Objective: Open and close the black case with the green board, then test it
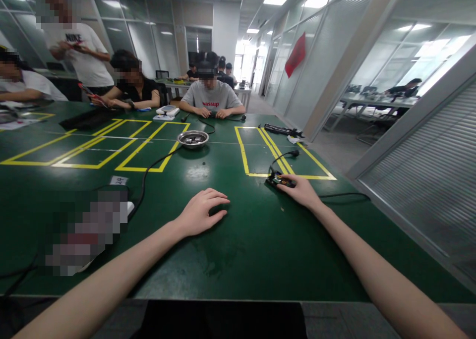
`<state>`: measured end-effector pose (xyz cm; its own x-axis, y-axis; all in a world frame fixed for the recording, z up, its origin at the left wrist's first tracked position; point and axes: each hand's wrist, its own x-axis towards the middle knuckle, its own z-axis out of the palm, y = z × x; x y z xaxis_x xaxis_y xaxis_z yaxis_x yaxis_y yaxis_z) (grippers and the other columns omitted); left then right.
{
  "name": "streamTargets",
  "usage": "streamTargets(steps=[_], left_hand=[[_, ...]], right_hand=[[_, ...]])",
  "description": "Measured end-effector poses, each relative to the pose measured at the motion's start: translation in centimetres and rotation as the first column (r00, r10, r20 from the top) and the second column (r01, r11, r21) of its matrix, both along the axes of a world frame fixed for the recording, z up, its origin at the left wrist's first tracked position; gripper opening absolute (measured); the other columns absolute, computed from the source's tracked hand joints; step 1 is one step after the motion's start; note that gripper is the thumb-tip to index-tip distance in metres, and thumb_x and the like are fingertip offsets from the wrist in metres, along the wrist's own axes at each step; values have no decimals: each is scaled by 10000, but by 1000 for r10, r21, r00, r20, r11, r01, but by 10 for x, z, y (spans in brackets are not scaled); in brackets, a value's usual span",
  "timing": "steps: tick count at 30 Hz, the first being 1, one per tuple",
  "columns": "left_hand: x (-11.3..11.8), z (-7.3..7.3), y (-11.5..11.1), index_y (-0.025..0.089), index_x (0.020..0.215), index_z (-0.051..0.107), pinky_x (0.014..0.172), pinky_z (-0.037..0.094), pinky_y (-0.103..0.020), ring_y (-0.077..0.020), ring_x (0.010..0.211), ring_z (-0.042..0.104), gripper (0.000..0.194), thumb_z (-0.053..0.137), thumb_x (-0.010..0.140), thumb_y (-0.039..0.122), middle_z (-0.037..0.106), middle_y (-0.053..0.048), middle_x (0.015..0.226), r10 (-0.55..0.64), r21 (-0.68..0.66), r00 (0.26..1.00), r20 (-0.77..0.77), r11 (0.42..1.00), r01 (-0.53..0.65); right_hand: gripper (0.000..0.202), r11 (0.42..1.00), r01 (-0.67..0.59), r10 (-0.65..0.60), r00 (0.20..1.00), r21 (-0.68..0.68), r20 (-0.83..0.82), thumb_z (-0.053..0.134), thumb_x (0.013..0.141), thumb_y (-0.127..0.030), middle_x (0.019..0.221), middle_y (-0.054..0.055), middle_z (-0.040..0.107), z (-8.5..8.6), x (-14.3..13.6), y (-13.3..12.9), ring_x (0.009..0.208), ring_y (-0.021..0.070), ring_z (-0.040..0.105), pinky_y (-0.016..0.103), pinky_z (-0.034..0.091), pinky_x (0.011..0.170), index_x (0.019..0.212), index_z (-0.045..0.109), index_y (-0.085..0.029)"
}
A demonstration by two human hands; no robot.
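Toward the right edge of the green bench [241,264], a small dark device [275,179] lay at the near line of a yellow tape outline [310,177], its near end gripped by the fingers of the right hand [300,191]. A black plug [295,153] with its cord lay just beyond. Over the middle of the bench, the left hand [203,212] had its fingers open and lightly bent; whether it touched the surface could not be determined. Nearer the far edge, a metal bowl [193,146] held small metal parts [193,140]. At that edge sat a person in a grey shirt [211,96].
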<state>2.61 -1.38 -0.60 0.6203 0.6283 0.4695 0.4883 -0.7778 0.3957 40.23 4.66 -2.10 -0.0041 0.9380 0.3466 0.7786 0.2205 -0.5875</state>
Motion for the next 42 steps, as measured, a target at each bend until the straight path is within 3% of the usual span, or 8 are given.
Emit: streamTargets(steps=[2, 5, 7, 9, 13, 19, 26, 42], left_hand=[[0, 2, 0, 240, 1199, 721, 1010, 552, -458, -260, 1154, 653, 261, 667, 944, 251, 736, -85, 1226, 4, 11, 1000, 14, 1000, -5], [0, 5, -3, 242, 1234, 703, 1031, 536, -468, -277, 1185, 626, 359, 749, 884, 309, 710, -102, 1257, -27, 15, 999, 44, 1000, 27], [0, 7, -5, 225, 1154, 717, 960, 555, -426, -266, 1094, 651, 359, 804, 832, 359, 724, -96, 1153, -80, -17, 996, 43, 997, 81], [1, 7, -7, 205, 1044, 714, 856, 559, -374, -241, 963, 667, 324, 830, 803, 387, 727, -74, 1012, -112, -58, 993, 29, 992, 113], [1, 6, -7, 193, 957, 699, 772, 532, -333, -219, 883, 660, 229, 809, 835, 352, 713, -49, 912, -94, -68, 996, -1, 993, 94], [2, 8, -5, 212, 1051, 707, 855, 562, -351, -231, 1003, 670, 211, 766, 878, 318, 736, -61, 1036, -92, -99, 996, 15, 991, 93], [2, 8, -4, 208, 1138, 710, 960, 567, -416, -262, 1092, 671, 377, 828, 826, 385, 745, -86, 1159, -98, -97, 995, 15, 990, 99], [-4, -4, -1, 220, 1432, 584, 1198, 446, -491, -313, 1418, 533, 702, 815, 817, 467, 617, -119, 1472, -4, -200, 1000, -28, 980, -1]], right_hand=[[335, 974, -228, 228, 973, -4, -13, 753, 780, -378, 1066, 94, 781, 5, -37, -15, 958, 285, 728, 438, 579, 867, 1065, 778, -203], [326, 839, -542, 542, 840, -52, -12, 750, 827, -317, 1040, 80, 753, 12, -90, -44, 920, 239, 716, 376, 570, 851, 1127, 758, -191], [338, 738, -671, 672, 740, -76, -17, 764, 839, -307, 1053, 75, 736, 15, -115, -60, 916, 227, 706, 346, 563, 822, 1159, 741, -200], [321, 693, -716, 718, 696, -84, -12, 765, 852, -308, 1055, 71, 725, 17, -128, -70, 924, 225, 701, 335, 558, 816, 1157, 728, -211], [303, 707, -702, 704, 710, -90, -8, 764, 861, -328, 1043, 61, 713, 18, -130, -74, 917, 223, 703, 337, 561, 821, 1142, 723, -221], [260, 808, -586, 589, 807, -58, 48, 803, 821, -383, 1061, 62, 694, 15, -127, -71, 901, 231, 703, 366, 567, 811, 1025, 752, -230], [244, 822, -569, 568, 822, -7, -45, 831, 815, -345, 1016, 61, 715, 11, -127, -68, 912, 231, 705, 352, 563, 811, 997, 751, -203], [310, 842, -540, 540, 842, 21, 2, 835, 802, -313, 1159, 66, 703, 6, -126, -66, 1020, 241, 715, 369, 582, 870, 1091, 751, -236]])
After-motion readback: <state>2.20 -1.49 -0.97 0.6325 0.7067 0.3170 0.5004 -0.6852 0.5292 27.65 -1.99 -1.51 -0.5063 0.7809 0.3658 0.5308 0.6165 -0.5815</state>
